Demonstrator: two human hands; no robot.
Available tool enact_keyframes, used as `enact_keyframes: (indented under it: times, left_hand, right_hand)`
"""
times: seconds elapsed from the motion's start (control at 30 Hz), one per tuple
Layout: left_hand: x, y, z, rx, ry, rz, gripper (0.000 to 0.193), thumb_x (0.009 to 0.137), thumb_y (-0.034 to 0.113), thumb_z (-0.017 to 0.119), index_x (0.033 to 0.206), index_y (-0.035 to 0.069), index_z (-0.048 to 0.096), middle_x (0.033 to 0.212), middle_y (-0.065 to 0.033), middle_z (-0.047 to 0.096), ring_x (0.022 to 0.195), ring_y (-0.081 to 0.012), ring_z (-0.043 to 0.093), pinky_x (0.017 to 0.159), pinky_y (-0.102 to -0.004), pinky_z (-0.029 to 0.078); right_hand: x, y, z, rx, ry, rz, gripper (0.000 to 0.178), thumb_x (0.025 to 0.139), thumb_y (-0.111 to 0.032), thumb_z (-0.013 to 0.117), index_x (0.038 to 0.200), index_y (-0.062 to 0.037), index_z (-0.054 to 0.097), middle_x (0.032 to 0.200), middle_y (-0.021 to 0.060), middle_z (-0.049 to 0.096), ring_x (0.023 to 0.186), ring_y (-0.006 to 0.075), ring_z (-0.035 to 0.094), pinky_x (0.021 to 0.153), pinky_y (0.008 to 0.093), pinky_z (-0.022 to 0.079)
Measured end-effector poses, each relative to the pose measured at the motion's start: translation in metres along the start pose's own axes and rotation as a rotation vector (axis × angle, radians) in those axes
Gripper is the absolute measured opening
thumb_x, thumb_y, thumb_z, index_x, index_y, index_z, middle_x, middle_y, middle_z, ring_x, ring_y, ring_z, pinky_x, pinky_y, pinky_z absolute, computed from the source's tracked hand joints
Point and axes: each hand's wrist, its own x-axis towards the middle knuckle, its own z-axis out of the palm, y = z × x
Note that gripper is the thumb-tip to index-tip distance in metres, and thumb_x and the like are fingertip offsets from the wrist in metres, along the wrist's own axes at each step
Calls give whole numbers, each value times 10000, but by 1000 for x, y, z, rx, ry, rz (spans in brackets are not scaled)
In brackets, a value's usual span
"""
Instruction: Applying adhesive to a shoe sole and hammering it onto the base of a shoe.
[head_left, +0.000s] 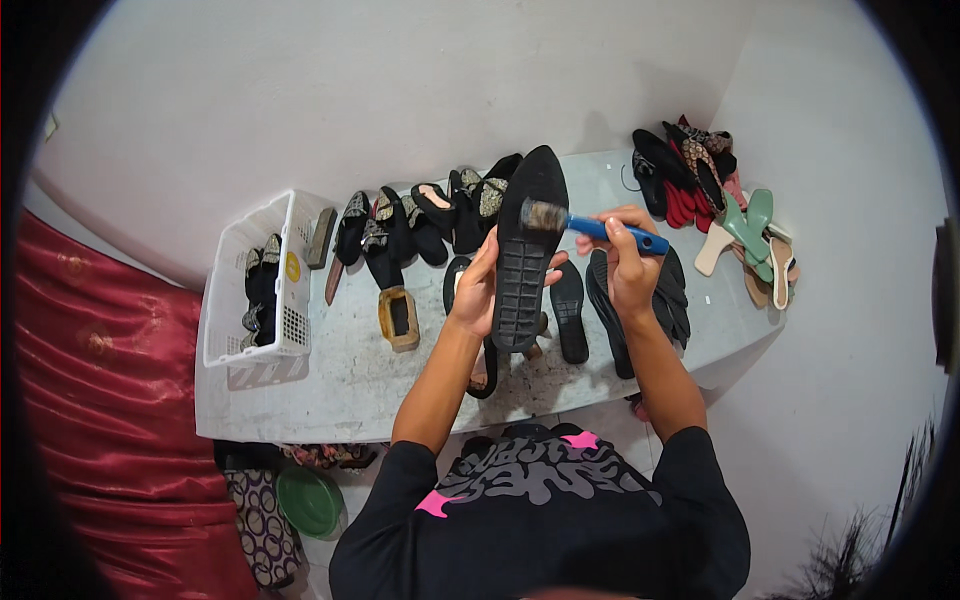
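Observation:
My left hand (478,290) is closed around the edges of a black shoe sole (540,180), held up over the table with its toe end pointing away from me. A grid of square hollows covers its nearer half. In my right hand (630,262) is a paintbrush (590,227) with a blue handle, and its stained bristles lie against the middle of the sole. Beneath them on the table are another black sole (569,310) and a stack of dark soles (608,315). A shoe partly hidden behind my left forearm also lies there.
A white plastic basket (292,240) with shoes stands at the left, near an open-topped worn container (399,318). Black shoes (425,240) line the table's back edge. Shoes (690,170) and green soles (758,210) pile up at the right. Below sits a green basin (308,500).

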Motion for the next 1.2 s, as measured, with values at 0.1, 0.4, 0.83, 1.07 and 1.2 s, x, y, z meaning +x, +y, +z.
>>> enact_keyframes:
  times: [0.1,0.4,0.83,1.07,1.2]
  left_hand:
    - [-1,0,-7,-39,80,16,400,1020,332,310,1360,123,341,1345,-239,437,1215,-474,456,998,-572,424]
    - [-6,8,10,-86,23,-37,468,1022,362,281,1421,118,286,1414,-204,376,1300,-470,348,1027,-618,363]
    - [-6,6,8,136,-15,77,463,1023,328,275,1448,146,235,1450,-199,305,1327,-469,299,1089,-523,350]
    - [-5,4,3,249,68,152,477,1017,319,310,1429,85,255,1360,-194,429,1223,-369,476,1017,-487,439]
    - [-7,7,0,242,45,122,433,1020,309,301,1398,97,298,1375,-196,412,1233,-383,473,1045,-499,418]
  right_hand:
    - [-14,2,5,3,-78,40,132,921,-34,482,897,77,548,852,170,587,675,217,648,591,313,564]
    - [-7,7,12,36,-34,-22,108,916,-13,498,891,72,559,865,147,595,671,199,659,607,306,572]
    - [4,-14,-7,-154,44,-122,113,907,-4,490,883,80,561,835,149,606,659,196,656,603,293,551]
    - [-17,-8,-14,-147,-134,-10,114,907,-18,502,879,68,572,827,133,585,674,181,650,584,286,556]
    - [-9,-14,-19,-135,-182,37,123,907,-18,502,884,78,576,810,128,585,665,190,648,583,290,557]
